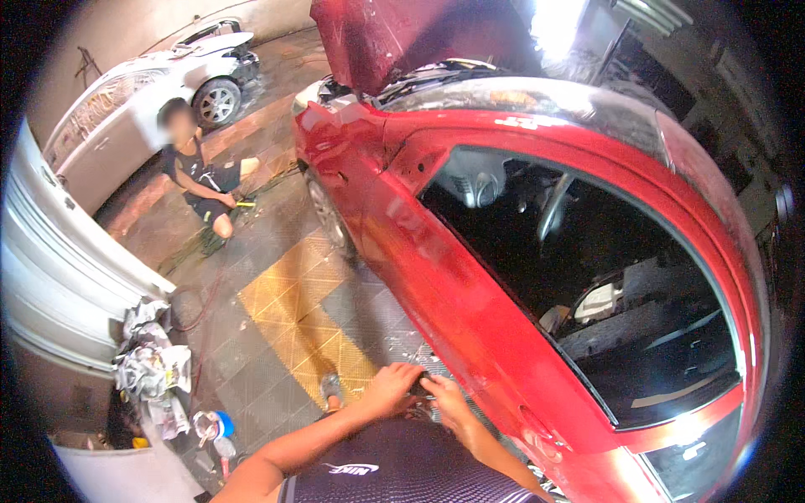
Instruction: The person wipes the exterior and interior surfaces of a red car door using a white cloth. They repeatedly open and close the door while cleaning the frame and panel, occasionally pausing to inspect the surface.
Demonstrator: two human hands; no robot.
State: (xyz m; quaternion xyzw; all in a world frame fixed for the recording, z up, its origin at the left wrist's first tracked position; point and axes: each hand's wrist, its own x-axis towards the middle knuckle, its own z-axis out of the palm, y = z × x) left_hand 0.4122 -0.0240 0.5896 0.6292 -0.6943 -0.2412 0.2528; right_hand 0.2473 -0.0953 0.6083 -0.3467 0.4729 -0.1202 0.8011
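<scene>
Close in front of my body, my left hand [393,391] and my right hand [447,397] meet with curled fingers. Between their fingertips is a small dark object [418,386], too small and covered to name. Both hands are beside the lower door area of a red car [470,293], apart from its surface as far as I can see. The car's side window [579,293] is dark and reflective, and its hood [402,38] stands raised at the far end.
Another person [197,172] sits on the floor at the far left, beside a white car [126,138]. Crumpled paper [155,369] is heaped at left near a blue-and-white container [215,425]. Yellow tiles [289,293] cross the grey tiled floor [243,381].
</scene>
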